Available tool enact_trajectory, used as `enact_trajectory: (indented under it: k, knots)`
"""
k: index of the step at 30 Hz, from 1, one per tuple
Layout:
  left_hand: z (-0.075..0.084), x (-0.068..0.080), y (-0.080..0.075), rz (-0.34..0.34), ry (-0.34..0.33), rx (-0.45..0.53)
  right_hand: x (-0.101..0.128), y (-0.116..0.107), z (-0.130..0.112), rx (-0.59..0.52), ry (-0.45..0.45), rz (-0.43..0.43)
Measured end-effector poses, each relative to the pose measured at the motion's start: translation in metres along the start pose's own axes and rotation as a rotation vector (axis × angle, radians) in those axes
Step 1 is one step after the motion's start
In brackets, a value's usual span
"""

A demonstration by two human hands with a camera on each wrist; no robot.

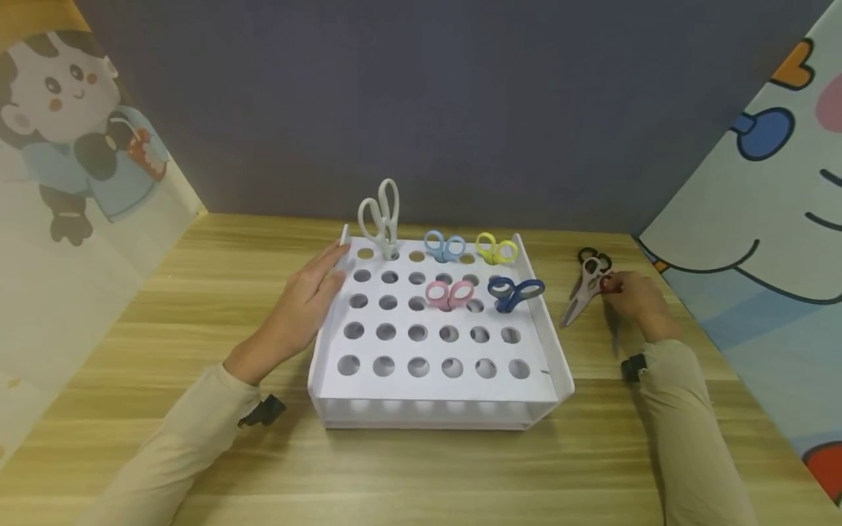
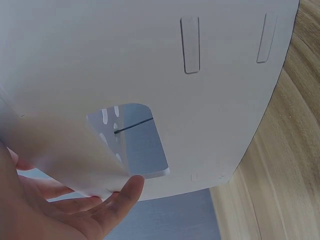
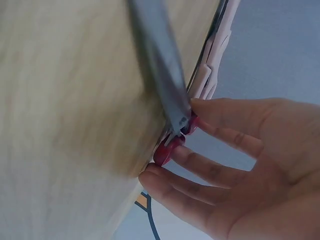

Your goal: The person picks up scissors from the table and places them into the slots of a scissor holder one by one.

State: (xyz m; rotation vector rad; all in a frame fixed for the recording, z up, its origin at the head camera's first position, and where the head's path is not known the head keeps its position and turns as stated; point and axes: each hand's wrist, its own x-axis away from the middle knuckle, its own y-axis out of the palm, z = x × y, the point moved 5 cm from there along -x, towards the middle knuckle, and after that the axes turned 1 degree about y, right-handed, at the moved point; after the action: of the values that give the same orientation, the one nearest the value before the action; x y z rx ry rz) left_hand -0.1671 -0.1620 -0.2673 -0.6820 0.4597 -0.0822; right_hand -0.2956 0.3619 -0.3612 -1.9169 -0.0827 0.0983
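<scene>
Two pairs of scissors lie at our right hand (image 1: 634,299) on the wooden table (image 1: 197,307), to the right of the white rack (image 1: 555,351) and apart from it; the nearer is a small red-handled pair (image 3: 172,145), whose red loops our fingertips (image 3: 150,177) touch from beside and below, its grey blade running away across the wood; our fingers are extended and only lightly bent, and we cannot tell whether they have yet closed on it; just beside it lies a pale pair with black handles (image 1: 588,281), tips pointing toward us.

Our left hand (image 1: 309,303) rests flat against the rack's left wall, fingers straight and together, the fingertips near its far left corner; from the left wrist view the thumb (image 2: 122,197) presses the rack's white underside (image 2: 200,100).

Five more pairs stand upright in the rack's round holes, handles up: a tall white pair (image 1: 380,215) in the far row at the left, a light blue pair (image 1: 444,246) and a yellow pair (image 1: 496,249) further right along that row, then a pink pair (image 1: 449,294) and a dark blue pair (image 1: 515,292) nearer to us; cartoon-printed panels (image 1: 79,146) flank the table, with a grey wall (image 1: 427,102) behind.
</scene>
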Motion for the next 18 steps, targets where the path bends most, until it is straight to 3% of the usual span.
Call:
enact_trajectory:
  k: [8,15,18]
  knots:
    - [0.000,0.000,0.000,-0.004,0.005,0.000,0.001,-0.007,-0.007,-0.045,-0.066,0.053]
    - [0.001,0.001,-0.001,-0.001,0.010,-0.001,0.003,-0.020,-0.025,-0.116,-0.233,0.284]
    - [0.002,0.000,-0.001,0.000,0.012,-0.001,0.005,-0.026,-0.030,-0.138,-0.254,0.353]
